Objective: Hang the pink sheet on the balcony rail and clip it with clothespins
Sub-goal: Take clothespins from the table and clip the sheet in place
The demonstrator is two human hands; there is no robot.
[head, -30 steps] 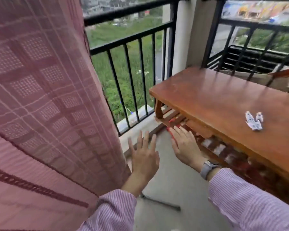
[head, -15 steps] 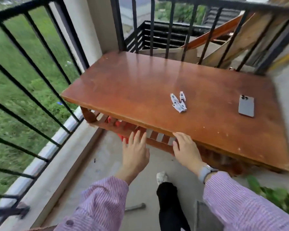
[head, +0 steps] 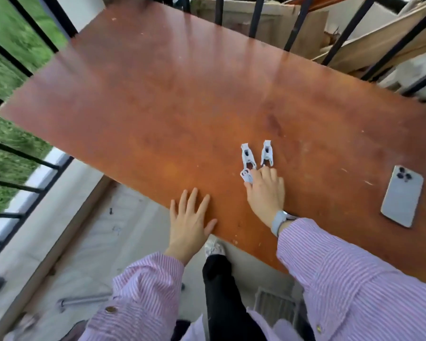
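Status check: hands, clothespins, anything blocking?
Left hand flat, open, at table edge. Right hand reaching, fingers touching the nearest of three clothespins; no grip visible yet. Sheet out of view. Phone off to the side, nothing blocking.

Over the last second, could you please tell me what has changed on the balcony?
The view swung from the hung sheet to the table. The right hand reached onto it and now touches the nearest of three clothespins. The left hand came over the table's edge, open. Clothespins and phone stayed put.
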